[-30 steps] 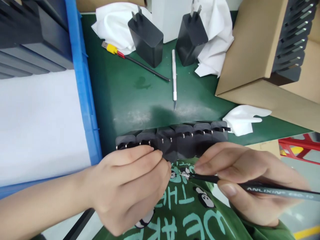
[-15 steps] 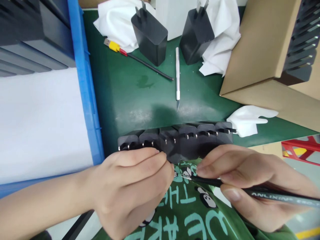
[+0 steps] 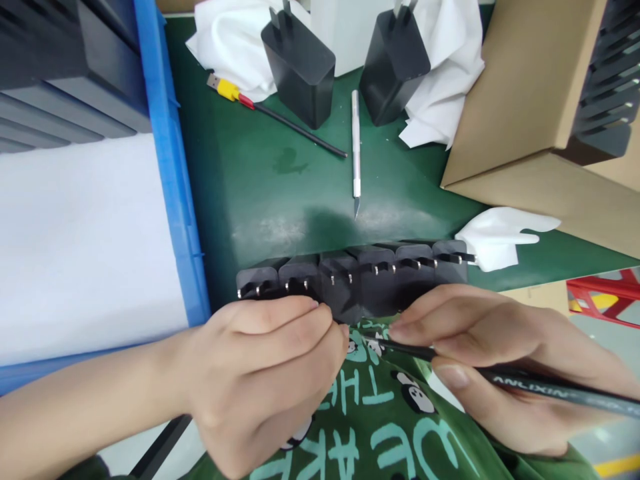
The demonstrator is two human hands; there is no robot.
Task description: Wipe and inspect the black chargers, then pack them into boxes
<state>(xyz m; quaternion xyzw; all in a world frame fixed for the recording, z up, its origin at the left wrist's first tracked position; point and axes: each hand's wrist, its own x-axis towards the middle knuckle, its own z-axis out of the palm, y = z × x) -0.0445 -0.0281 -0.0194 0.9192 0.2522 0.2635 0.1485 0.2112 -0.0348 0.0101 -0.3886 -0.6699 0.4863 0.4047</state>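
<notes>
My left hand [image 3: 270,380] is closed, its fingertips pinched together just in front of the row. Whatever lies between them is hidden by the fingers. In my right hand [image 3: 495,353] is a slim black pair of tweezers [image 3: 525,381] with pale lettering. Their thin tip points left, close to the left fingertips; I cannot tell whether it touches anything. Several black power adapters [image 3: 377,293] stand side by side along the near table edge, prongs facing me. The left hand covers part of the leftmost ones.
A craft knife [image 3: 356,143] and a short USB cable [image 3: 295,127] lie on the green table [image 3: 250,193]. Two adapters [image 3: 300,67] stand behind on white cloth. A blue bin [image 3: 175,180] is at left, a cardboard box [image 3: 520,87] at right, a white finger-shaped piece [image 3: 500,237] near it.
My right hand and the tweezers have shifted slightly left and up, bringing the tip nearer the left fingertips. The left hand holds its pinch almost unmoved.
</notes>
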